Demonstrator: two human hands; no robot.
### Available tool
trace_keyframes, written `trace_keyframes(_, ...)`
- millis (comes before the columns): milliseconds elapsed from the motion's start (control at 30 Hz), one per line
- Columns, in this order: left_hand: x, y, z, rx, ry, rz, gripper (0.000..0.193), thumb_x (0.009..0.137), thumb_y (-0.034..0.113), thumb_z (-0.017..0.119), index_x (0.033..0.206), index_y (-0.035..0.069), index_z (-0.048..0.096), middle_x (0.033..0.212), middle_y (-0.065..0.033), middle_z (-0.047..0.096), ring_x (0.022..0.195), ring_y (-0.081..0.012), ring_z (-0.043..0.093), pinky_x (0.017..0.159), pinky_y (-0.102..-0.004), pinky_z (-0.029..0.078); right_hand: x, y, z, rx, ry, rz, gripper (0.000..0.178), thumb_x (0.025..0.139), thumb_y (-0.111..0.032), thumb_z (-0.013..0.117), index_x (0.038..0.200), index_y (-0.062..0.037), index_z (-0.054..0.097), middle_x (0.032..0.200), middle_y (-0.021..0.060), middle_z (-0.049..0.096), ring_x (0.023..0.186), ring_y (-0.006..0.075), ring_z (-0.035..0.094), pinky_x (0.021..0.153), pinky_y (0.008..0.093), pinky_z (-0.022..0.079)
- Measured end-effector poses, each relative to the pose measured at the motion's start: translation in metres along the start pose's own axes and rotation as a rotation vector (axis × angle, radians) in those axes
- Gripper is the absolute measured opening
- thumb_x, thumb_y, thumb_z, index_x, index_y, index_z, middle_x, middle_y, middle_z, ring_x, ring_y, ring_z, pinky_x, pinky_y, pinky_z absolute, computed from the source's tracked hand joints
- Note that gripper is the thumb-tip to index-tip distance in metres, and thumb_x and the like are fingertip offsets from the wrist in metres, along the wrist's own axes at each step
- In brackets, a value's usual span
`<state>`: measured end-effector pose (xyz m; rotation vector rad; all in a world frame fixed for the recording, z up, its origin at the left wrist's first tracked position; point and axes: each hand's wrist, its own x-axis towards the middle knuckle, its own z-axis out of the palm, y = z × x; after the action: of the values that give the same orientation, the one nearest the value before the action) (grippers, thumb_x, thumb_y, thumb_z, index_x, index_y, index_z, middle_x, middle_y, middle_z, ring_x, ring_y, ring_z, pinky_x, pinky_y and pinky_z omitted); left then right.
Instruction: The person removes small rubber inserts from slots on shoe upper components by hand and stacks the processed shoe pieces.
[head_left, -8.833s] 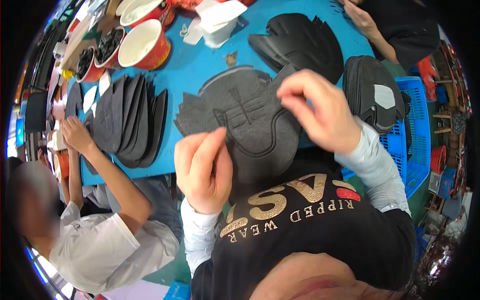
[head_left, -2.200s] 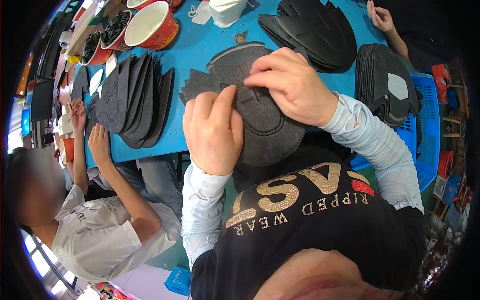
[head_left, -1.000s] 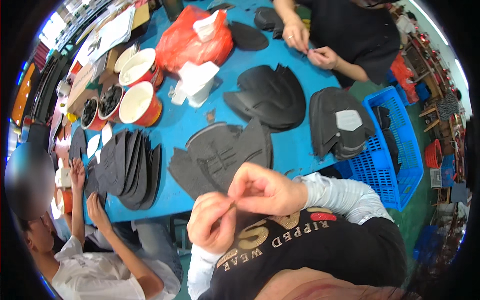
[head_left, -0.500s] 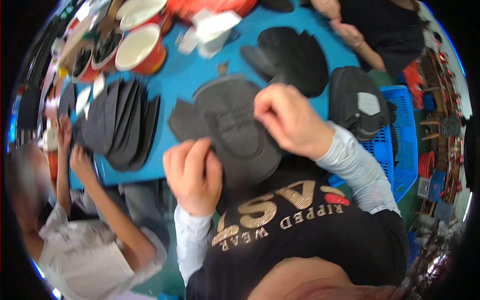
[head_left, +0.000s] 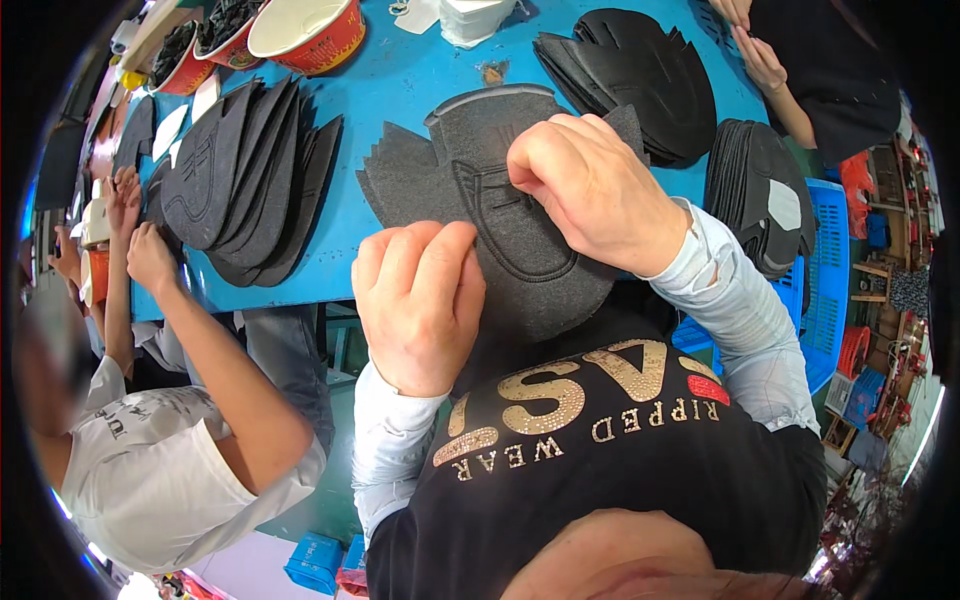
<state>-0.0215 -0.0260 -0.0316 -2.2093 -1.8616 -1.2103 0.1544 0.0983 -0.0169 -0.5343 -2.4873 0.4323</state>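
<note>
A dark grey shoe-upper piece (head_left: 520,250) with stitched lines lies on top of a stack of like pieces at the near edge of the blue table (head_left: 400,90). My left hand (head_left: 415,300) pinches its near left edge with curled fingers. My right hand (head_left: 590,190) presses and pinches the piece near its middle, fingers bent down onto the stitching. Both hands grip the same top piece.
A fanned stack of dark pieces (head_left: 250,180) lies to the left, another black stack (head_left: 630,75) at the back right. Red bowls (head_left: 300,30) stand at the far left. A blue crate (head_left: 820,280) holds more pieces on the right. A person (head_left: 150,440) in white sits at my left; another person's hands (head_left: 755,50) work opposite.
The view has swung closer over the stack. My hands went from pinching something small in the air to gripping the top grey piece on the stack.
</note>
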Motion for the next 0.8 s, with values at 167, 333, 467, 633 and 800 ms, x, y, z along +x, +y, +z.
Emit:
trace_keyframes(167, 0.003, -0.003, 0.003, 0.041, 0.002, 0.007, 0.035, 0.071, 0.000, 0.073, 0.105, 0.008, 0.068, 0.092, -0.0042, 0.064, 0.084, -0.0242, 0.059, 0.072, -0.0364, 0.044, 0.000, 0.001, 0.003, 0.016, 0.014, -0.023, 0.015, 0.082, -0.004, 0.062, 0.093, -0.0089, 0.053, 0.083, 0.0031, 0.059, 0.081, 0.0257, 0.061, 0.073, 0.0378, 0.044)
trace_keyframes(333, 0.019, -0.001, 0.003, 0.133, -0.066, 0.050, 0.038, 0.070, 0.002, 0.072, 0.108, 0.008, 0.069, 0.092, -0.0032, 0.061, 0.084, -0.0227, 0.058, 0.071, -0.0353, 0.044, 0.000, 0.005, 0.004, 0.008, 0.015, -0.023, 0.016, 0.082, -0.005, 0.062, 0.095, -0.0087, 0.052, 0.083, 0.0042, 0.059, 0.081, 0.0264, 0.060, 0.072, 0.0383, 0.044)
trace_keyframes(467, 0.021, 0.000, 0.006, 0.200, -0.128, 0.090, 0.041, 0.068, 0.003, 0.070, 0.108, 0.007, 0.069, 0.092, -0.0028, 0.058, 0.082, -0.0211, 0.056, 0.069, -0.0345, 0.044, -0.001, 0.006, 0.005, -0.024, 0.007, -0.022, 0.018, 0.082, -0.005, 0.062, 0.096, -0.0088, 0.052, 0.082, 0.0055, 0.059, 0.080, 0.0275, 0.060, 0.073, 0.0385, 0.044)
trace_keyframes(633, 0.023, 0.006, 0.004, 0.299, -0.152, 0.138, 0.039, 0.070, 0.006, 0.068, 0.109, 0.006, 0.068, 0.090, -0.0030, 0.057, 0.081, -0.0208, 0.056, 0.069, -0.0342, 0.044, -0.001, 0.007, 0.005, -0.027, 0.005, -0.037, 0.018, 0.082, -0.005, 0.063, 0.097, -0.0081, 0.052, 0.081, 0.0059, 0.058, 0.080, 0.0280, 0.060, 0.073, 0.0387, 0.044)
trace_keyframes(800, 0.021, 0.006, 0.002, 0.323, -0.209, 0.140, 0.037, 0.074, 0.008, 0.065, 0.111, 0.003, 0.068, 0.090, -0.0039, 0.056, 0.078, -0.0213, 0.055, 0.068, -0.0335, 0.044, -0.003, 0.007, -0.006, 0.101, 0.142, 0.056, 0.020, 0.077, 0.001, 0.067, 0.095, -0.0069, 0.062, 0.086, 0.0075, 0.061, 0.084, 0.0285, 0.062, 0.076, 0.0396, 0.049)
